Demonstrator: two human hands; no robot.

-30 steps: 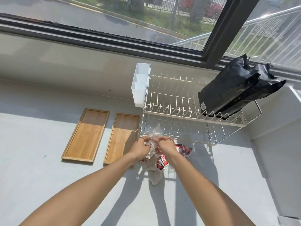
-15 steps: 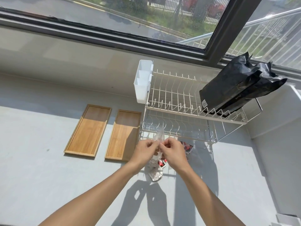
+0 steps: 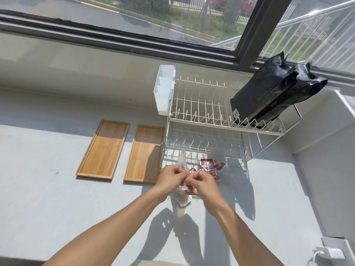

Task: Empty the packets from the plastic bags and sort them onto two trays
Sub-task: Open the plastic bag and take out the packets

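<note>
Opening a small clear plastic bag (image 3: 181, 166) with both hands.
The left hand (image 3: 171, 178) and right hand (image 3: 202, 182) pinch its top tight, so packets can spill near the two flat wooden trays (image 3: 143, 153).

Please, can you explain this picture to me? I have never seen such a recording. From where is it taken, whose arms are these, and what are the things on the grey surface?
There is no machine here. A person wears a camera on the head, so you look forward and down along that person's own two bare arms.

The left hand and the right hand meet over the grey counter and together pinch a clear plastic bag; part of it hangs below the hands.

Left of the hands lie two wooden trays, the left tray and the right tray, with nothing on them. Just beyond the hands lie red packets. Behind stands a white wire dish rack, with black bags on its upper shelf and a white plastic holder hung at its left end. Above is a window.
</note>
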